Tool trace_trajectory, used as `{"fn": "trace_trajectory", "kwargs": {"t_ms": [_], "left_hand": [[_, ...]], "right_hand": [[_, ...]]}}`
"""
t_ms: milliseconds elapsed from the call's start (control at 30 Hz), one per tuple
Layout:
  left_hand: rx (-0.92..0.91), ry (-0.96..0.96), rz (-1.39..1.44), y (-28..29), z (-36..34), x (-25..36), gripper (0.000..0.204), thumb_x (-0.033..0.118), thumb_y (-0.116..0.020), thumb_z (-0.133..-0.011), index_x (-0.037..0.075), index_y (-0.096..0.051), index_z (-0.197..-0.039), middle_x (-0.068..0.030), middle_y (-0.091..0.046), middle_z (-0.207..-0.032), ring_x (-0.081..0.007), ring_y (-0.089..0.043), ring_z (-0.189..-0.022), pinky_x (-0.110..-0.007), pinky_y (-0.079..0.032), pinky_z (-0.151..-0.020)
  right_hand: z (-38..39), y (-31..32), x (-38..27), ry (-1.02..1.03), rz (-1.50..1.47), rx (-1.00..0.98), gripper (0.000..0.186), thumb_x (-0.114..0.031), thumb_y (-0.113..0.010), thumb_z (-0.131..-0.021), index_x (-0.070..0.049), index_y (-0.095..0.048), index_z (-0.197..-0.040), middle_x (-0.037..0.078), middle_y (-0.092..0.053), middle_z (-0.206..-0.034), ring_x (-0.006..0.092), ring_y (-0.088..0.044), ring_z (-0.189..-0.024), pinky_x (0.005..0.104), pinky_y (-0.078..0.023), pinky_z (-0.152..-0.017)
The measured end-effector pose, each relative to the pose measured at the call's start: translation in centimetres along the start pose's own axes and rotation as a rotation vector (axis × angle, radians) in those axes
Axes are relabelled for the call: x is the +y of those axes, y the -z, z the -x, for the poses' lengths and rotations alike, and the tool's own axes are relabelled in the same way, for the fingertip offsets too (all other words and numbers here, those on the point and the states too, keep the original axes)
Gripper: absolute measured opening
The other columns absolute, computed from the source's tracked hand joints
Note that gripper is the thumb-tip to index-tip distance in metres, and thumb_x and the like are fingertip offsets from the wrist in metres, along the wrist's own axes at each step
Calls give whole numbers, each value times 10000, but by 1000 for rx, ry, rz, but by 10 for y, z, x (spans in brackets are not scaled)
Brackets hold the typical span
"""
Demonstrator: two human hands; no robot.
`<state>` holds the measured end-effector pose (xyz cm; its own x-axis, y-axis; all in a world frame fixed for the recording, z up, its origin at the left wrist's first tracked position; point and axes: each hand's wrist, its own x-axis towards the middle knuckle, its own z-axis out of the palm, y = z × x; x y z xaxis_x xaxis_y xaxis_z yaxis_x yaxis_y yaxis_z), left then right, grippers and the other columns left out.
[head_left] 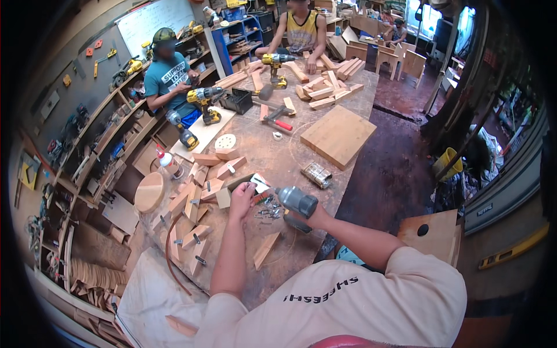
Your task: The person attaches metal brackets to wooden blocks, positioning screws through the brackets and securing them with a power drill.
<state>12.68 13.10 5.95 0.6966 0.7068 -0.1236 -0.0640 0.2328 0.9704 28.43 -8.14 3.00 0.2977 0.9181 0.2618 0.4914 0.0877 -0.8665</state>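
My right hand (317, 217) is wrapped round the grip of a grey and black cordless drill (297, 200), whose front end points left toward my other hand. My left hand (241, 200) is closed in a pinch over the table; what sits between its fingertips is too small to make out. Just behind that hand stands a small open box (223, 198). Loose metal hardware (268, 213) lies in a pile between my two hands. Left of my left hand are several cut wood blocks (192, 203), some with metal pieces sticking out.
On the worktable (261, 153) lie a thick wooden board (338, 136), a clear packet (316, 174), a red-handled hammer (278, 120), a glue bottle (169, 163) and a round wooden disc (149, 192). Yellow drills (206, 104) stand farther back. Two people (172, 81) are across the table.
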Motion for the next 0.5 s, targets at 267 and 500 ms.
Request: {"fn": "trace_trajectory", "kwargs": {"t_ms": [267, 500], "left_hand": [[-141, -67, -54, 2, 5, 6, 191, 250, -556, -980, 79, -632, -938, 48, -567, -749, -31, -392, -562, -202, -300, -510], [-240, -106, -101, 3, 3, 18, 167, 210, -588, -960, 55, -647, -980, 41, -591, -772, -38, -455, -619, -200, -351, -554]], "right_hand": [[34, 0, -5, 117, 54, -25, 348, -173, -727, -810, -87, -626, -1132, 110, -661, -1060, 277, -627, -998, 389, -472, -910], [32, 1, -18, -8, -20, -10, 296, -205, -714, -838, -73, -633, -1090, 119, -662, -1040, 284, -634, -973, 385, -485, -878]]}}
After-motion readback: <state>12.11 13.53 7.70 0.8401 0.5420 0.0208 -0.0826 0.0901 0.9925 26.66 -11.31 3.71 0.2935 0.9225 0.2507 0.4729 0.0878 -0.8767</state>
